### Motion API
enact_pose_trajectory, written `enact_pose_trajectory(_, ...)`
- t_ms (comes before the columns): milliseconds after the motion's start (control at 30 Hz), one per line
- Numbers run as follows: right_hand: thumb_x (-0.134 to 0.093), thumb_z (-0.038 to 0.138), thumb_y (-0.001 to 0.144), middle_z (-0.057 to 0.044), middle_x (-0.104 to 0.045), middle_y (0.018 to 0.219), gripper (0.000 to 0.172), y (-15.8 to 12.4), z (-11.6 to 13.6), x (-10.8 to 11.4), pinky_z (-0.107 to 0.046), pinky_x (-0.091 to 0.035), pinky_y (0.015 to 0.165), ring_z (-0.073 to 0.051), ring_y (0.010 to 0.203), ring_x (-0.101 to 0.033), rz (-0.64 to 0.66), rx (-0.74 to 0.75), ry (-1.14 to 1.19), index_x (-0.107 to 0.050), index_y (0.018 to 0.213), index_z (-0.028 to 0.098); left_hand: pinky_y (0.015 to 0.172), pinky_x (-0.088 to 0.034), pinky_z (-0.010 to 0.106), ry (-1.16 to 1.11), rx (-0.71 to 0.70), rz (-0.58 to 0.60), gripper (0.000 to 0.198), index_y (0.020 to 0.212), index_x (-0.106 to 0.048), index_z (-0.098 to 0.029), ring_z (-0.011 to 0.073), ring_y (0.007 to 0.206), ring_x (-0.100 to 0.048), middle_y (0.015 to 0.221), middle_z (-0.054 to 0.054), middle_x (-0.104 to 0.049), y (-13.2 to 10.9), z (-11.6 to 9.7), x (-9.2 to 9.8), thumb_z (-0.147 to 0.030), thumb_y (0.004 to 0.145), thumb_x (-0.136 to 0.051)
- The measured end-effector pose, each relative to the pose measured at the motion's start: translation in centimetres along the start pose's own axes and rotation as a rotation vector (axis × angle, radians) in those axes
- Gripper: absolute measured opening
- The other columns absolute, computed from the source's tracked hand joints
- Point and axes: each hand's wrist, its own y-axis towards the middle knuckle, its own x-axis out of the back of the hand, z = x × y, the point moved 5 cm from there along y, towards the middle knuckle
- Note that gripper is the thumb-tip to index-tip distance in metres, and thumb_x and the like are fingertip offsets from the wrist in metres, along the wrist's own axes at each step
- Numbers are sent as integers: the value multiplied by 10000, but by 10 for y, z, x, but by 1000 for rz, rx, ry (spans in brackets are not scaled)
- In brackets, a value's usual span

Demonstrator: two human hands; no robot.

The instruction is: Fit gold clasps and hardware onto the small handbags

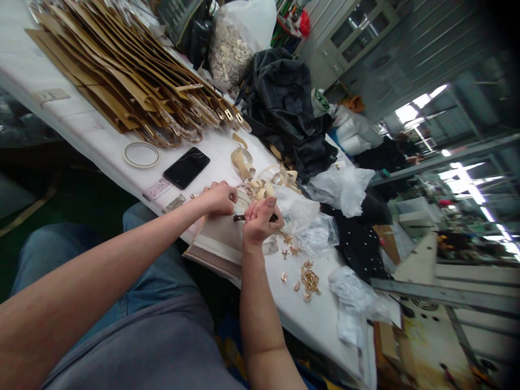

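My right hand (260, 219) is wrapped round a slim dark hand tool (239, 218), its tip pointing left and its other end showing past my fingers; its exact kind is unclear. Close by on the left, my left hand (219, 198) is closed, fingers curled, near the tool's tip. What it pinches is hidden. Both hands are over a pale, flat-sided piece (221, 233), perhaps a bag body, at the table's front edge. Curled beige strips (260, 184) lie just beyond my hands. Small gold metal fittings (309, 280) are heaped to the right.
A row of brown folded bag pieces (109, 70) with metal fittings covers the far left. Nearer are a tape roll (141, 155) and a black phone (187, 168). Black material (284, 92), a bag of pale parts (231, 54) and clear plastic bags (317, 230) lie behind and right.
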Motion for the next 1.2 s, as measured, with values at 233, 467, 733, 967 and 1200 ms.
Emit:
enact_pose_trajectory(233, -658, 676, 1118, 47, -394, 522, 695, -4, 2, -2, -308, -370, 443, -130, 432, -429, 22, 1, -101, -425, 604, 270, 1209, -513, 586, -8, 9, -22, 332, 1076, -815, -336, 397, 1393, -586, 1493, 62, -665, 0, 0, 0, -290, 750, -855)
enact_pose_trajectory(467, -670, 694, 1105, 59, -379, 540, 678, 8, -10, -7, -286, -352, 415, -118, 439, -410, 7, -92, -128, -424, 632, 276, 1223, -512, 584, -12, -30, 15, 394, 1119, -820, -355, 407, 1408, -585, 1515, 47, -655, 6, 7, -2, -304, 733, -877)
enact_pose_trajectory(733, -719, 711, 1057, 82, -350, 509, 703, 48, -30, -23, -255, -305, 356, -86, 401, -357, 95, -292, -103, -386, 616, 277, 1202, -517, 615, 17, 3, -34, 380, 1116, -843, -364, 411, 1393, -607, 1476, 65, -678, 1, -2, -2, -286, 744, -845)
enact_pose_trajectory(967, -731, 612, 1083, 125, -270, 468, 674, 98, -75, -30, -215, -191, 300, -65, 359, -261, 98, -694, 7, -318, 660, 287, 1184, -520, 585, -8, 32, -51, 368, 1076, -865, -349, 400, 1378, -627, 1451, 55, -716, -1, -3, -1, -237, 726, -847)
enact_pose_trajectory(1200, -786, 738, 1007, 154, -279, 445, 705, 87, -97, -39, -206, -175, 295, -52, 356, -230, 167, -793, -74, -347, 689, 288, 1134, -541, 508, -27, 55, -61, 372, 1118, -886, -358, 369, 1329, -662, 1380, 28, -751, -5, -5, 1, -292, 753, -855)
